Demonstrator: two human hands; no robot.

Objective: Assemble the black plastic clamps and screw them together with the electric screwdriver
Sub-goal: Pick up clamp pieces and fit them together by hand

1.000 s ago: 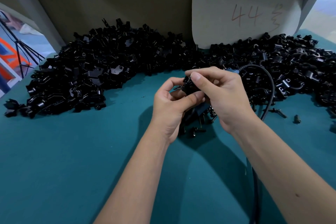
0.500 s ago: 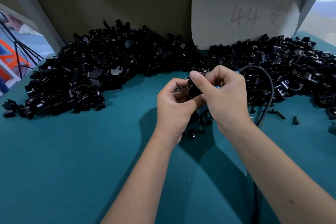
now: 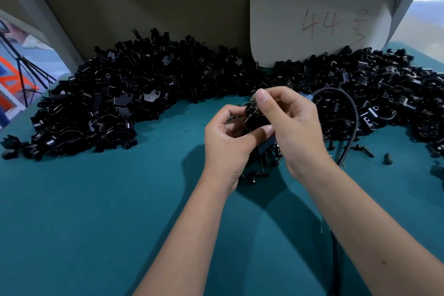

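L hand (image 3: 228, 137) + R hand (image 3: 292, 125) — fingers curled, thumbs close, forearms converging.

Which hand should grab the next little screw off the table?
Probably the right hand: loose screws lie on its side of the teal table. The left hand grips the clamp, so it looks busier.

A teal-covered table (image 3: 101, 223) fills the lower frame. A long heap of black plastic clamps (image 3: 120, 103) curves across its upper part from left to right. Loose black screws (image 3: 386, 158) lie at right, and a black cable (image 3: 348, 113) loops near centre right.
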